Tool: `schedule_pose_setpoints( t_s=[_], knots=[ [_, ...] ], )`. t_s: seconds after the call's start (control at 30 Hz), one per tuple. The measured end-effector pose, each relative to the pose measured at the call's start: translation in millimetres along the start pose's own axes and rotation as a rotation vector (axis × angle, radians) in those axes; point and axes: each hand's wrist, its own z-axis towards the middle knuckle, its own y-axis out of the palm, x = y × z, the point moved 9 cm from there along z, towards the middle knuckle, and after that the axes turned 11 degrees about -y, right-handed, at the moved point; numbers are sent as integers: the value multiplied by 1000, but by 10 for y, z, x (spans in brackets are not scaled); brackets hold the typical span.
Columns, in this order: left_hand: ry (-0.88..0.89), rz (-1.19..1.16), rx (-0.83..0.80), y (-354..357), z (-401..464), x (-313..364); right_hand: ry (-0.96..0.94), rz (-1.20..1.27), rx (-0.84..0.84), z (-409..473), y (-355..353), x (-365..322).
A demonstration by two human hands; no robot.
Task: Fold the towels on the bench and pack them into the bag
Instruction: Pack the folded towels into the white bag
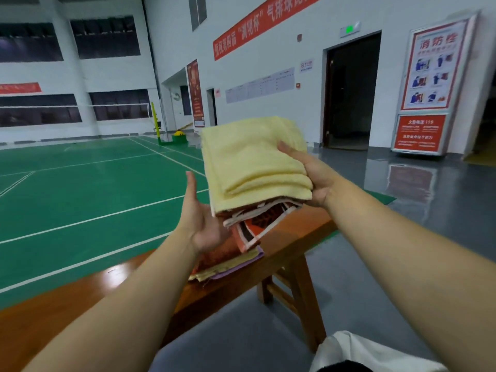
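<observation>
Right hand: the right hand grips the folded yellow towel at its right edge, thumb on top and fingers beneath, holding it raised above the bench.
Left hand: the left hand is spread with the palm turned up, fingers straight, just left of and below the lifted stack; whether it touches the cloth cannot be told.
Stack: an orange patterned towel hangs under the yellow one; lower down, pale yellow and purple towel edges lie on the bench top.
Surface: the wooden bench is glossy reddish-brown, with angled legs, and runs from lower left toward the right.
Floor: a green court with white lines lies to the left; shiny grey flooring is to the right.
Room: white walls carry a red banner, a fire-safety poster cabinet and a dark open doorway.
Bag: a white item sits at the bottom edge; what it is cannot be told.
</observation>
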Motion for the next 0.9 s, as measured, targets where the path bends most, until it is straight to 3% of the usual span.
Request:
schedule_pose_setpoints(
  t_s=[0.17,0.27,0.43,0.73,0.9],
  knots=[
    [-90,-48,-172,292,759,-917,-8,-43,206,-759,-1155,-83],
    [-214,34,-120,373,1229,-1598,49,-196,397,-1354,-1988,103],
    [-413,451,99,94,1903,-2972,151,-277,686,-2523,-3206,744],
    [-784,668,16,-682,2053,-5081,451,3,914,-4320,-4124,2489],
    [-815,783,119,-1230,2096,-5523,618,13,1008,-4518,-4300,3081]
  ],
)
